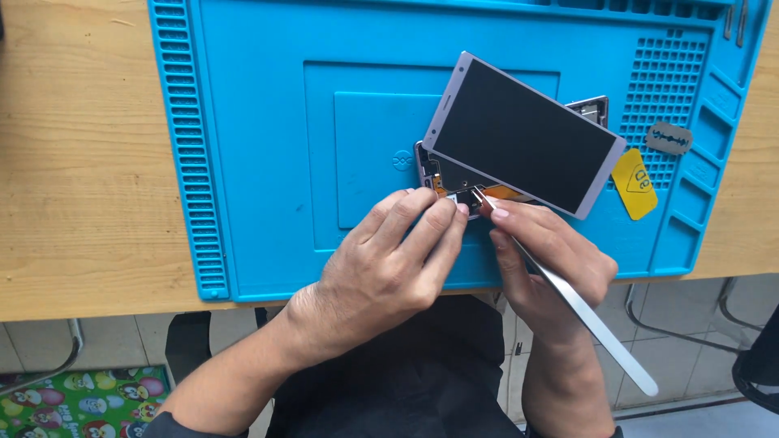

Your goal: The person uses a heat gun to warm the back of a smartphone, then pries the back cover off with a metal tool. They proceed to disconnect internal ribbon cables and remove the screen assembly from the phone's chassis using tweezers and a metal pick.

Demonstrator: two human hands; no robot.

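Note:
A smartphone lies opened on the blue silicone work mat [268,146]. Its dark screen panel [523,134] is lifted and tilted over the phone body [442,174], where orange flex cable and inner parts show. My left hand [389,264] rests at the near edge of the phone body, fingertips pinching a small part there. My right hand [548,264] holds long metal tweezers [568,296], whose tip points into the same spot beside my left fingertips.
A yellow plastic pick [634,182] and a razor blade [669,138] lie on the mat's right side, near its grid of small compartments [661,89]. The mat sits on a wooden table [81,162]. Tiled floor and a colourful mat [81,401] show below the table edge.

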